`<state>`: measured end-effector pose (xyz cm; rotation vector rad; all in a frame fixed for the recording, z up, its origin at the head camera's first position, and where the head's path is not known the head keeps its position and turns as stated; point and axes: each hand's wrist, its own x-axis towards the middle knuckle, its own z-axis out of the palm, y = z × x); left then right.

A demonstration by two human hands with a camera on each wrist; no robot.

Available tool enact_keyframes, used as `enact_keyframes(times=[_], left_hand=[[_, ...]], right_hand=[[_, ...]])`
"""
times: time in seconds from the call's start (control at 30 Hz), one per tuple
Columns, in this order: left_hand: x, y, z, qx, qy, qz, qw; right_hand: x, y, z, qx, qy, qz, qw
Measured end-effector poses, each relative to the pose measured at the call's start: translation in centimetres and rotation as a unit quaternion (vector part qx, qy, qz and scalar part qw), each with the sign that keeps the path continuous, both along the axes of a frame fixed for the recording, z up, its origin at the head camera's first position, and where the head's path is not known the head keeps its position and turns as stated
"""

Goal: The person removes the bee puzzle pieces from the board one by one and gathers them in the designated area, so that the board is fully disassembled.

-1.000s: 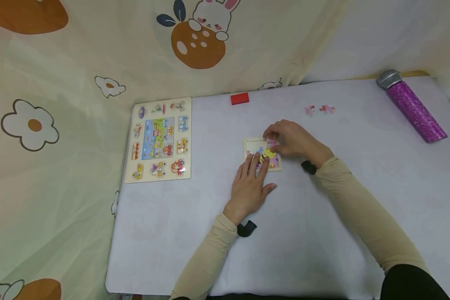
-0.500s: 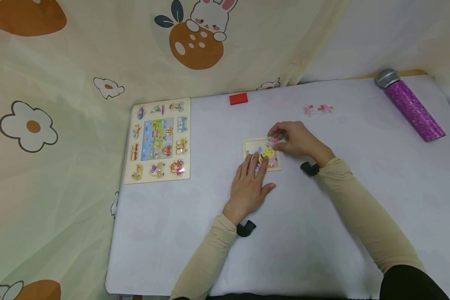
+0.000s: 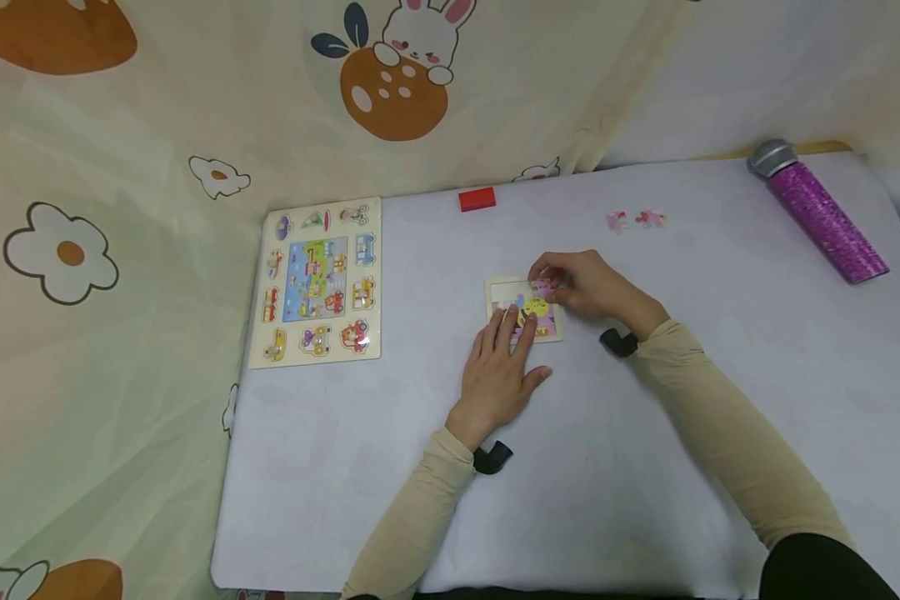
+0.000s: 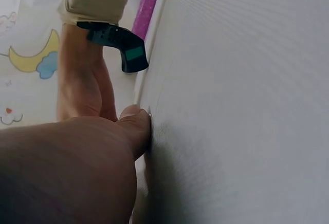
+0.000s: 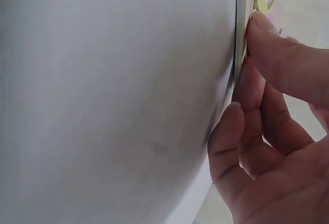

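Observation:
A small square jigsaw tray [image 3: 506, 291] with a pale frame lies mid-table; part of its bed is bare white, and yellow and purple pieces fill its lower part. My left hand [image 3: 497, 379] rests on its lower left with straight, spread fingers, hiding some of the picture. At the tray's upper right corner my right hand [image 3: 591, 285] pinches a pink puzzle piece [image 3: 542, 286] between thumb and fingers. In the right wrist view the thumb [image 5: 262, 26] is right at the tray's edge. The left wrist view shows the left thumb [image 4: 134, 126] low over the tabletop.
Two loose pink puzzle pieces [image 3: 650, 218] lie beyond the right hand. A red block [image 3: 477, 199] sits at the far edge. On the left lies a larger vehicle puzzle board [image 3: 375, 333]; a glittery pink microphone [image 3: 825, 217] lies back right.
The right hand shifts slightly right, then back left and nearer over the tray's upper right corner, with the pink puzzle piece still pinched. The left hand keeps its place.

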<state>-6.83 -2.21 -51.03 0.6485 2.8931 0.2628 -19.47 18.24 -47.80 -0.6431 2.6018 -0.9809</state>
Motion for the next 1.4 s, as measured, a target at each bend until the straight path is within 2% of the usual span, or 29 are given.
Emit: enact_keyframes(times=[0.23,0.4,0.5,0.73,0.9,1.03,1.13,1.23,1.4], left_hand=[[0.1,0.0,-0.1,-0.009,0.012,0.000,0.9999],[0.1,0.0,-0.2,-0.002,0.018,0.001,0.9998],[0.1,0.0,-0.2,0.006,0.021,0.002,0.9998],[0.1,0.0,-0.2,0.006,0.014,0.005,0.9999],[0.1,0.0,-0.2,0.010,0.009,0.004,0.9999],[0.1,0.0,-0.2,0.015,0.005,0.003,0.9999],[0.1,0.1,-0.2,0.008,0.006,0.002,0.9999],[0.1,0.1,-0.2,0.003,0.006,0.003,1.0000],[0.1,0.1,-0.2,0.007,0.006,0.005,0.9999]], right_hand=[[0.3,0.2,0.2,0.014,0.005,-0.019,0.9997],[0.2,0.8,0.1,-0.010,0.023,-0.005,0.9997],[0.0,1.5,-0.1,-0.028,0.032,-0.011,0.9990],[-0.3,4.3,0.6,-0.082,0.033,-0.086,0.9924],[-0.8,7.4,1.7,-0.128,0.012,-0.144,0.9811],[-1.5,10.4,2.3,-0.172,-0.005,-0.189,0.9667],[-2.1,12.7,2.7,-0.169,-0.005,-0.221,0.9604],[-2.6,14.9,3.0,-0.121,-0.015,-0.252,0.9599],[-3.4,18.1,2.2,-0.083,-0.036,-0.275,0.9571]])
